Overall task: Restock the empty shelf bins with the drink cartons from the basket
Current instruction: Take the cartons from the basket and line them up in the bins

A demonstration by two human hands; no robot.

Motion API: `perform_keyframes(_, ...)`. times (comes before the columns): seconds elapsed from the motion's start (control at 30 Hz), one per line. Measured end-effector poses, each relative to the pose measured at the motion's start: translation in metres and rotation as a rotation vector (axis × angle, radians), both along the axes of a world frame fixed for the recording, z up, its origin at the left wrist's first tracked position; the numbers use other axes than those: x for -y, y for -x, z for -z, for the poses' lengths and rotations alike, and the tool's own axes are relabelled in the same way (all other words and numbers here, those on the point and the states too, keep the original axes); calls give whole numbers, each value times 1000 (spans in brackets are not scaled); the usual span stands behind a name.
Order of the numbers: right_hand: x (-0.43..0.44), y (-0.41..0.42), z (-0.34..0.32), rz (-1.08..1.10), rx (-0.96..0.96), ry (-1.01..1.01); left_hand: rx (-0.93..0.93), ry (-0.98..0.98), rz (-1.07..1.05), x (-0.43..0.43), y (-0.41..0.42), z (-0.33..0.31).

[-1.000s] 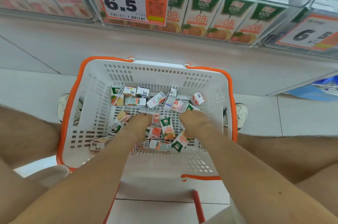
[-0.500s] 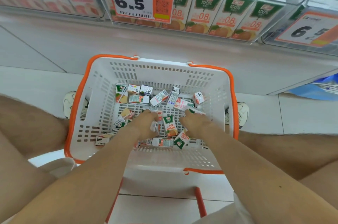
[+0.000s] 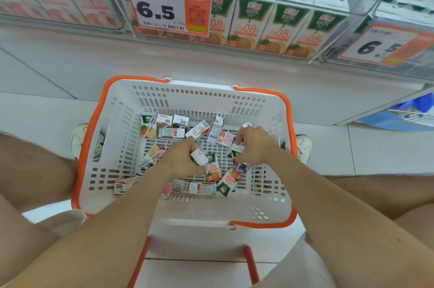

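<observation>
**Handling: Small Drink Cartons**

The small printed paperboard drink cartons (image 3: 171, 133) lie loose in the white slotted plastic basket (image 3: 122, 146), centre frame. They are probably light, stiff-edged and crushable, so grip across the flat faces. Your left hand (image 3: 180, 158) wraps its fingers round one white-topped carton (image 3: 199, 157). Your right hand (image 3: 254, 146) curls among the cartons; whether it holds one cannot be told.

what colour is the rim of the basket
Orange rim on the white basket, seen in the head view.

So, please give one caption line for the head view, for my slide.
Left hand grips a small carton in the white basket; right hand reaches among loose cartons.
</observation>
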State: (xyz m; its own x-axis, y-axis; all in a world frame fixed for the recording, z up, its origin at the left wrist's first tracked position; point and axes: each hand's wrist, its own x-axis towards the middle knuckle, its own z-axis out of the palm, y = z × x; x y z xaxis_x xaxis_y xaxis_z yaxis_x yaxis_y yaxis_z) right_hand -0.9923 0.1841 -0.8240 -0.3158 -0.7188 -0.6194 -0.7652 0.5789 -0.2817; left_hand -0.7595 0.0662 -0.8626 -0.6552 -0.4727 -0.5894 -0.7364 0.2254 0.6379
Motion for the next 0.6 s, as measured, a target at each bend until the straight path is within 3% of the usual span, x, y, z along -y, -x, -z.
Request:
perform_keyframes(0.2,11,12,-62,366,341,180,-98,-243,-232,12,12,-45)
perform_keyframes(0.33,18,9,-121,364,416,277,-265,-322,-348,14,19,-90)
perform_keyframes(0.5,16,4,-187,257,394,385,-398,-245,-292,13,24,-152)
perform_keyframes(0.6,3,4,-224,264,548,363,-437,-226,-292,9,24,-178)
